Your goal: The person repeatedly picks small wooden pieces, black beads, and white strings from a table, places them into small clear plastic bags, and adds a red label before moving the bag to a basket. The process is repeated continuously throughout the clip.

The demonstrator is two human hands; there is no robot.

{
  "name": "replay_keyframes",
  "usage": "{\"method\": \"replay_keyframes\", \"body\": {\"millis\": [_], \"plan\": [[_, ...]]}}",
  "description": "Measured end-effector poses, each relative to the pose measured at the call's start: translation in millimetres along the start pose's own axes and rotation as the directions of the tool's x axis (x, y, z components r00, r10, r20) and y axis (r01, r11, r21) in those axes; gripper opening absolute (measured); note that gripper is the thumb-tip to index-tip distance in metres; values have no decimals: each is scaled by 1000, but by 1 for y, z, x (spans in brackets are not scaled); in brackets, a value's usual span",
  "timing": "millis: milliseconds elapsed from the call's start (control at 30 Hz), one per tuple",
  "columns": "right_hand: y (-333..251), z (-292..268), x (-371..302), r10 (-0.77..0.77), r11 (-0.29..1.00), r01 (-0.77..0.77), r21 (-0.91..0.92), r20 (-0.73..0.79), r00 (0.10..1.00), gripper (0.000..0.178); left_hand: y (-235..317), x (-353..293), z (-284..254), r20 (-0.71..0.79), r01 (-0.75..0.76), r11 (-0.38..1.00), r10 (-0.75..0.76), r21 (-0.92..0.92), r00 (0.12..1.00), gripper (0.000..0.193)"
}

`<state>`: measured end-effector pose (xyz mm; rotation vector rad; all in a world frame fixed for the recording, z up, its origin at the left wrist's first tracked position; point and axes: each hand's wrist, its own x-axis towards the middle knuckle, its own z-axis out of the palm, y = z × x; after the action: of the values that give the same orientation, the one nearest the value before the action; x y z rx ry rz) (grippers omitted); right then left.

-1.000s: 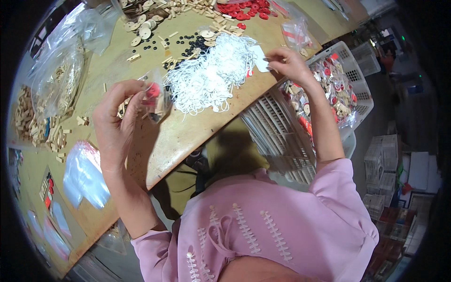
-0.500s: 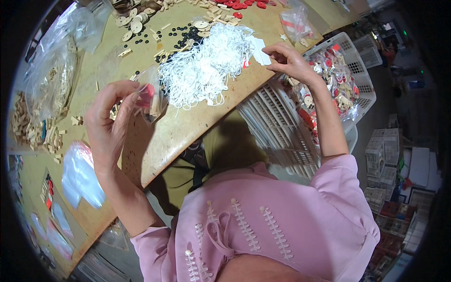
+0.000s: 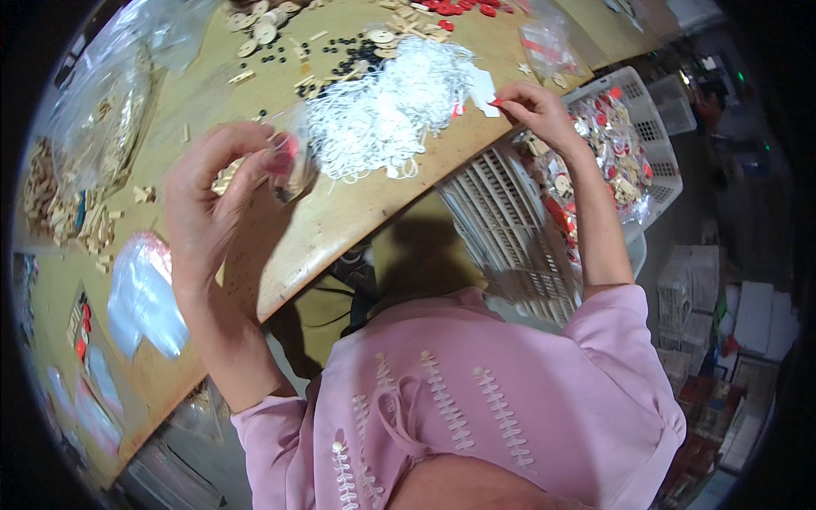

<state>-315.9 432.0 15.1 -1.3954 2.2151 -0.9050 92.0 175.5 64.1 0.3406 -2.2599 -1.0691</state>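
Pinched in my left hand is a small clear plastic bag with red and pale wooden pieces inside, held above the table's near part. My right hand grips a small red piece between thumb and fingertips. That hand is by the table's edge, beside a few white cards. Between my hands lies a large tangled heap of white string. Black beads are scattered behind it.
Wooden discs and red rings lie at the far side. Empty clear bags are at the left, near wooden sticks. A white plastic crate of filled bags stands at the right, past the table edge.
My right hand has picked up a small red piece from near the white cards. The left hand still holds the bag, now slightly higher against the table.
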Motion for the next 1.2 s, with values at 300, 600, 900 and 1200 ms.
{"method": "replay_keyframes", "body": {"millis": [300, 600, 900, 1200], "plan": [[-155, 4, 11, -282, 911, 367, 188, -364, 888, 12, 0, 2, 1, 15, -180, 983, 180, -34, 984, 9], [-225, 56, 45, -561, 764, 546, 342, -66, 825, 19, 1, 0, 4, 20, -277, 957, 279, -85, 960, 11], [-250, 62, 40, -416, 865, 310, 395, 219, 882, 15, 2, -1, 3, -54, -305, 946, 300, -109, 952, 13], [-264, 75, 39, -333, 937, 244, 251, 429, 840, 11, 0, -1, -2, 17, -303, 951, 305, -57, 952, 11]]}}
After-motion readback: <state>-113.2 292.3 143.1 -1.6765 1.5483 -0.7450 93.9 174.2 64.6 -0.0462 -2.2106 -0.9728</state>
